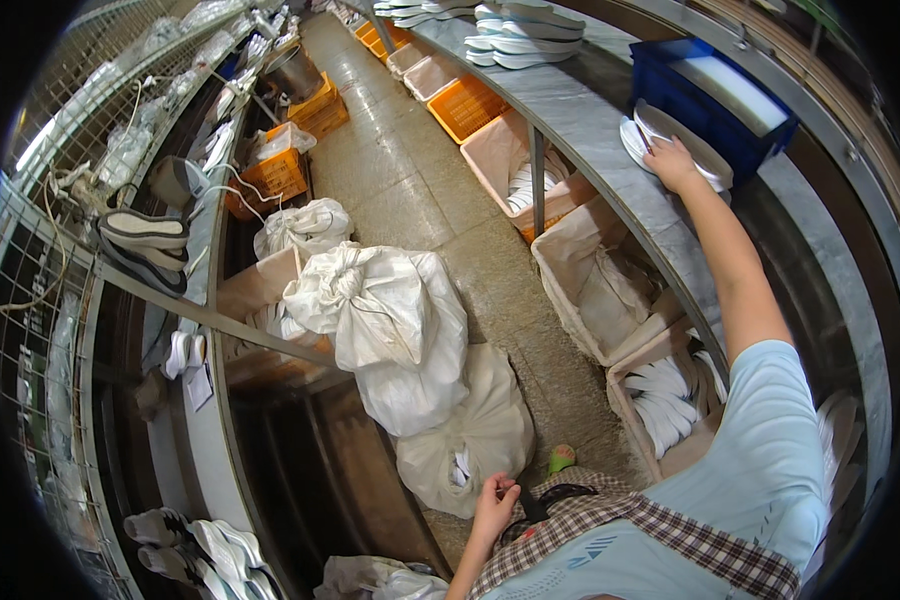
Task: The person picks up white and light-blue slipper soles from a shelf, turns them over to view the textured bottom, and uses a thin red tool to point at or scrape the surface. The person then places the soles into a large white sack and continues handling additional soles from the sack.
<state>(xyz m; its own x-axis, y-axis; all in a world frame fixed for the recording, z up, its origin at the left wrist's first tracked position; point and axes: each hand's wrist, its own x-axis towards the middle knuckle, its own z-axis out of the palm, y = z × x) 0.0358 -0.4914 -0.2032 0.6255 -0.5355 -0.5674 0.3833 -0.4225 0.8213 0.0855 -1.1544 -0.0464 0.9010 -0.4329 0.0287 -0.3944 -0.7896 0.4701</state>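
My right arm reaches out to the grey bench, where my right hand [675, 165] is closed on the edge of a white shoe sole [635, 145]. Beside it, partly under my hand, lies a larger sole with a grey-beige inside and white rim [685, 135]. A small dark red thing shows by my fingertips, too small to name. Both soles lie against a blue plastic crate [705, 100] holding something flat and white. Down in front of my checked apron, my left hand [495, 502] is curled with fingers pressed together; what it holds, if anything, is hidden.
Stacks of white soles [525, 35] stand farther along the bench. Beneath it are lined bins [595, 285] with soles and orange crates [467, 108]. Tied white sacks [400, 310] sit on the floor left of the aisle. A wire-mesh rack [45, 330] and a shelf with shoes [145, 235] line the left.
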